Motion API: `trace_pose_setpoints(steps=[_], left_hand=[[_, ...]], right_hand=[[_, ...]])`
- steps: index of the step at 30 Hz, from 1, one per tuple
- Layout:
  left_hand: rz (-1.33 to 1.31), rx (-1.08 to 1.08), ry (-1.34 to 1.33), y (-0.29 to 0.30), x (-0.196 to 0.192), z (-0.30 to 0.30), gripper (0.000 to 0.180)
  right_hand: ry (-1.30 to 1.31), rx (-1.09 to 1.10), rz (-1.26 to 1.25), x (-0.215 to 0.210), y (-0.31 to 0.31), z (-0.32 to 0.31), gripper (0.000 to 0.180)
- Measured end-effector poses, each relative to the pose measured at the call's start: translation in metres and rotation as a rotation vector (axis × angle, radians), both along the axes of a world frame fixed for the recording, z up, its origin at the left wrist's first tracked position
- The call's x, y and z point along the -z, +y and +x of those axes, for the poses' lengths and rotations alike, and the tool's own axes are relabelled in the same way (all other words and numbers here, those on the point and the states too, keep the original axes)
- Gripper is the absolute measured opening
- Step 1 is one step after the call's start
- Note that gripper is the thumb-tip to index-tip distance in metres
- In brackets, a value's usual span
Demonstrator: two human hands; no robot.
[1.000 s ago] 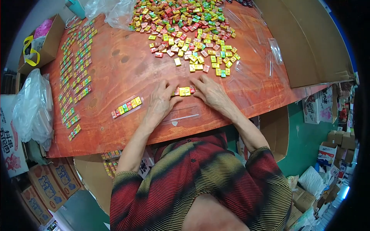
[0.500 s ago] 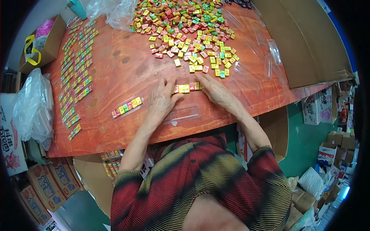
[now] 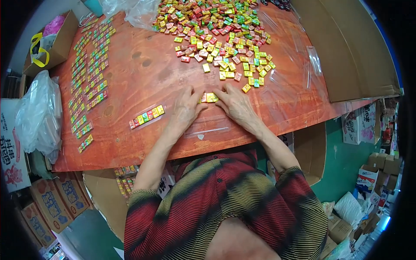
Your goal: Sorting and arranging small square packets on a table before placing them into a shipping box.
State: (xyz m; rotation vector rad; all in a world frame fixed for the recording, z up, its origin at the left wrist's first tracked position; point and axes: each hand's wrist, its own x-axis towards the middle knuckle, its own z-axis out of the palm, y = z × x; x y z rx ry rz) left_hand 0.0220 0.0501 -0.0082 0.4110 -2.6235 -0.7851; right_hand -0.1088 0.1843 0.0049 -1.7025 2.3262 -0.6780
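A short row of small yellow and red boxes (image 3: pixel 209 98) lies on the table between my two hands. My left hand (image 3: pixel 186 106) closes on the row's left end, thumb on the near side and fingers beyond. At the right end, my right hand (image 3: pixel 236 104) grips with bent fingers, hiding part of the row. Just nearer to me lies a clear plastic tray (image 3: pixel 207 130). Left of my left hand, another clear tray holds a row of yellow, red and green boxes (image 3: pixel 147 117).
A big heap of loose small boxes (image 3: pixel 212 26) covers the far middle. Several filled strips (image 3: pixel 96 71) line the left side. Plastic bags (image 3: pixel 37 115) hang at the left edge. A large cardboard box (image 3: pixel 346 52) stands at the right, beside clear empty trays (image 3: pixel 314 60).
My hands have come closer together along the row, and less of it shows between them. A loose yellow box now lies apart at the heap's near edge. The view has shifted slightly.
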Motion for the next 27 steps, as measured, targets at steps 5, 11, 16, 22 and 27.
trace_pose_setpoints(steps=[5,11,16,22,27], left_hand=[[-0.077,-0.026,0.021,0.004,0.001,-0.005,0.036],[0.046,-0.098,-0.171,0.039,-0.029,0.032,0.035],[-0.056,-0.105,-0.118,0.057,-0.019,0.061,0.044],[-0.269,-0.114,-0.142,0.057,-0.017,0.068,0.063],[-0.248,-0.013,-0.323,0.065,-0.008,0.071,0.076]], right_hand=[[-0.028,-0.024,-0.087,0.006,-0.003,-0.004,0.031],[-0.139,-0.034,-0.042,-0.021,0.027,0.025,0.029],[-0.202,-0.005,-0.037,-0.016,0.049,0.054,0.037],[0.03,-0.105,0.047,-0.004,0.053,0.049,0.056],[0.192,-0.2,0.167,0.012,0.063,0.062,0.085]])
